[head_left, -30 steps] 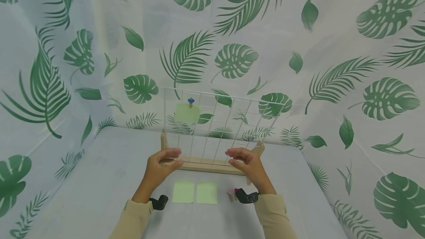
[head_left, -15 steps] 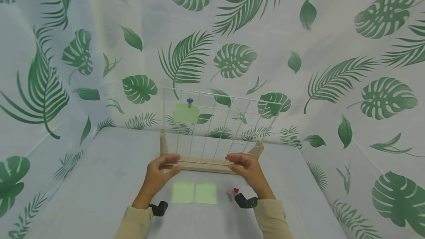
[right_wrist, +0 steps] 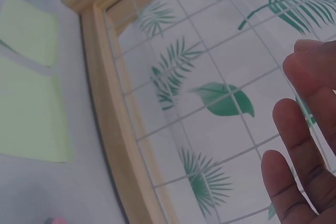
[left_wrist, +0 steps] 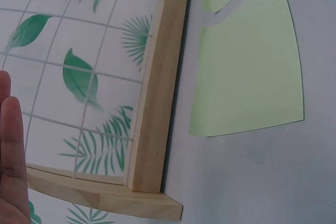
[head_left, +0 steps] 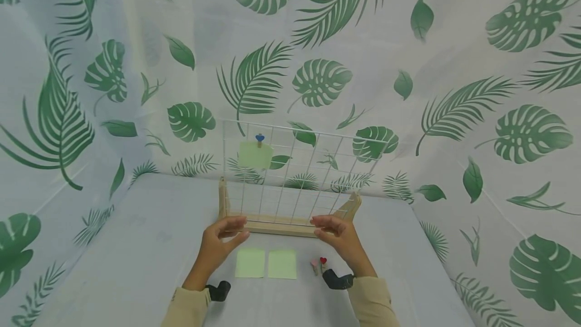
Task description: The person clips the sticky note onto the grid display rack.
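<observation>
Gripping nothing, with left hand (head_left: 221, 238) and right hand (head_left: 340, 237) relaxed by wire grid (head_left: 304, 180) — near green notes (head_left: 250, 263), probably flimsy, best pinched at an edge.

Your head camera looks forward and down over the grid (head_left: 306, 175); your wrist cameras (head_left: 338, 280) view its base (left_wrist: 160, 93) from nearer, on opposite slants; all three share two notes (left_wrist: 249, 77).

Dim, even light; faint, soft shadows on the table (head_left: 113, 256) in front of the wooden base (head_left: 281, 227) — both wrist views look hazy; in the right one the base bows.
</observation>
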The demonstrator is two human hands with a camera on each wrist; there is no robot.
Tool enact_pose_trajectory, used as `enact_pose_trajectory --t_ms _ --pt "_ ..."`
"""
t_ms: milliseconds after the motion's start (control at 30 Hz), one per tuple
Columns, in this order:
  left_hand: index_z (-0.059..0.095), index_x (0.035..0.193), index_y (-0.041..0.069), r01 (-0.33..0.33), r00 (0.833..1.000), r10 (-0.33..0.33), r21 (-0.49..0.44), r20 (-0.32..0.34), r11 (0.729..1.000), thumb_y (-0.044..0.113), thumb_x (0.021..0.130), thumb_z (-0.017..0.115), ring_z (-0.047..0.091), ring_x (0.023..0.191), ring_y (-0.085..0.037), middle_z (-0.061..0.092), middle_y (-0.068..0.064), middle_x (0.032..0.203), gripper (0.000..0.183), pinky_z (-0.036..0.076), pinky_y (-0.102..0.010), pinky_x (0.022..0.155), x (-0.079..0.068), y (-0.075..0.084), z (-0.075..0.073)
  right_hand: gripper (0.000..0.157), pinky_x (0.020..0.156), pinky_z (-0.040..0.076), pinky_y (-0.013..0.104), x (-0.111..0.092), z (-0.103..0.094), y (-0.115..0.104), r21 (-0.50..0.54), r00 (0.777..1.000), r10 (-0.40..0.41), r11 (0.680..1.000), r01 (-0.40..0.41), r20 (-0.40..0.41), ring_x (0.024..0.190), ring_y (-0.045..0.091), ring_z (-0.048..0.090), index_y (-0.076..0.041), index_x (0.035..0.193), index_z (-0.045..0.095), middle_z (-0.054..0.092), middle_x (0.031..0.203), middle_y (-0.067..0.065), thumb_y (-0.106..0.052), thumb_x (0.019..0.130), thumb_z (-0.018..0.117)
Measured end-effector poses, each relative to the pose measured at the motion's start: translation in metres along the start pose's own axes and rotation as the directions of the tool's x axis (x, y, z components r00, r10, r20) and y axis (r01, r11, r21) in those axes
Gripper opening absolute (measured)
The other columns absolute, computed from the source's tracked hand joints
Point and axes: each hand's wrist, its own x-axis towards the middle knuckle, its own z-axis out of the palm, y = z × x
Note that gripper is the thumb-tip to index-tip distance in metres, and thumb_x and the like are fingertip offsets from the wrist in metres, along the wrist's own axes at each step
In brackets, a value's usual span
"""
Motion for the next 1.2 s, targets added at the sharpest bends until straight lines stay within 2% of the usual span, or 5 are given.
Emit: enact_pose_trajectory --t_ms 233,467,667,1033,1200 --pt "0.077 0.122 0.003 0.045 0.999 -0.045 -0.015 -0.006 0.999 0.004 0.092 0.086 0.073 0.108 -0.011 0.078 -0.012 0.121 0.032 0.061 -0.027 0.092 -0.005 -0.009 0.003 0.027 0.093 0.058 0.022 -0.004 0.0 0.009 0.003 0.998 0.055 0.998 -0.055 0.013 0.109 0.015 0.07 0.008 0.124 0.072 0.073 0.127 0.027 0.002 0.098 0.075" --pt "0.075 0.125 -0.002 0.091 0.996 -0.092 -0.041 -0.004 0.995 0.003 0.092 0.086 0.074 0.109 -0.02 0.077 -0.014 0.123 0.035 0.06 -0.025 0.092 -0.01 -0.014 0.005 0.025 0.094 0.058 0.023 -0.008 0.0 0.014 -0.018 0.999 0.038 0.999 -0.038 0.0 0.11 0.025 0.071 0.008 0.122 0.073 0.075 0.124 0.025 0.002 0.098 0.076" --pt "0.075 0.125 -0.001 0.117 0.993 -0.117 -0.043 -0.011 0.992 0.005 0.093 0.085 0.073 0.107 -0.016 0.077 -0.015 0.123 0.034 0.06 -0.025 0.092 -0.013 -0.019 0.007 0.025 0.091 0.056 0.023 -0.012 0.001 0.023 -0.022 1.0 0.021 1.0 -0.021 -0.002 0.109 0.025 0.07 0.008 0.121 0.073 0.075 0.122 0.025 0.003 0.097 0.076" --pt "0.077 0.123 0.004 0.202 0.979 -0.202 -0.011 -0.017 0.979 0.009 0.094 0.085 0.072 0.106 -0.011 0.079 -0.009 0.119 0.03 0.059 -0.024 0.091 -0.017 -0.027 0.01 0.028 0.091 0.054 0.024 -0.016 0.003 0.03 -0.046 0.989 0.147 0.988 -0.147 -0.02 0.113 0.028 0.066 0.004 0.124 0.074 0.076 0.126 0.02 -0.001 0.097 0.078" --pt "0.076 0.126 0.002 0.233 0.972 -0.233 -0.012 -0.008 0.972 0.009 0.095 0.085 0.072 0.107 -0.014 0.079 -0.01 0.12 0.033 0.059 -0.023 0.092 -0.018 -0.029 0.011 0.027 0.089 0.054 0.024 -0.018 0.003 0.035 -0.035 0.99 0.144 0.989 -0.144 -0.009 0.108 0.02 0.066 0.006 0.123 0.074 0.075 0.125 0.022 0.002 0.097 0.076"
